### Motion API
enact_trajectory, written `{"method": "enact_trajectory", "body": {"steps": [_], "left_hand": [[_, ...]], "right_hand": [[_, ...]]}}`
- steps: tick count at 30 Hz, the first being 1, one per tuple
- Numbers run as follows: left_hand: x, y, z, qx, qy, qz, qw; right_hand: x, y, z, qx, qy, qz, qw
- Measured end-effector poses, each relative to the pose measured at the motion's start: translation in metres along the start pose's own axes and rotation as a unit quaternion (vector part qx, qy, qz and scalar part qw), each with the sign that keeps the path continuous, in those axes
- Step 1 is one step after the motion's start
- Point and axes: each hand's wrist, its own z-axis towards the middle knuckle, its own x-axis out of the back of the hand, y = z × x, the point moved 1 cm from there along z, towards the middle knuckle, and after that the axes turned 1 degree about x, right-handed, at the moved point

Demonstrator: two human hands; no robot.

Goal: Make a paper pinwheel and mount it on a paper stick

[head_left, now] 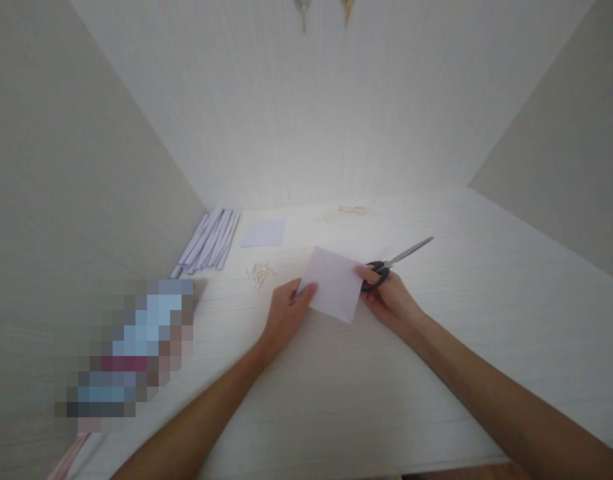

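Note:
Between my two hands a square sheet of pale lilac paper (333, 283) is held up, tilted, above the white table. My left hand (289, 312) pinches its left corner, thumb on top. At the opposite side, my right hand (391, 297) grips the paper's edge with the thumb and also carries scissors (386, 268). The black handles sit around its fingers, and the closed-looking blades point away to the upper right. Just beyond my left hand lies a small pile of cotton swabs (260, 273). Another lilac paper square (263, 233) rests flat behind the pile.
Several rolled paper tubes (211, 240) lie bunched at the back left by the wall. Small thin scraps (352, 210) are scattered near the back wall. A pixelated object (136, 347) with a cable stands at the left. Walls (296, 113) enclose the table (476, 300).

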Motion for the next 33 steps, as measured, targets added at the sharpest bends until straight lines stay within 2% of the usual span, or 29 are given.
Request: {"method": "enact_trajectory", "body": {"steps": [5, 9, 12, 20, 26, 33], "left_hand": [[0.0027, -0.0007, 0.0008, 0.072, 0.018, -0.137, 0.988], [0.0011, 0.0004, 0.0017, 0.119, 0.018, -0.335, 0.934], [-0.0002, 0.0038, 0.0011, 0.154, 0.005, -0.42, 0.894], [0.001, 0.0074, 0.001, 0.231, -0.009, -0.493, 0.838], [0.0025, 0.0045, 0.0026, 0.261, -0.034, -0.518, 0.814], [-0.0019, 0.0086, -0.0027, 0.257, -0.02, -0.55, 0.794]], "right_hand": [[-0.0026, 0.0023, -0.001, -0.004, 0.004, 0.02, 1.0], [-0.0052, 0.0044, -0.0037, -0.024, -0.011, 0.027, 0.999], [-0.007, 0.0037, -0.0058, -0.022, -0.008, 0.029, 0.999], [-0.009, 0.0013, -0.0085, -0.003, -0.003, 0.019, 1.0], [-0.0085, 0.0019, -0.0077, -0.009, -0.011, 0.014, 1.0], [-0.0099, 0.0018, -0.0081, -0.003, 0.016, 0.039, 0.999]]}}
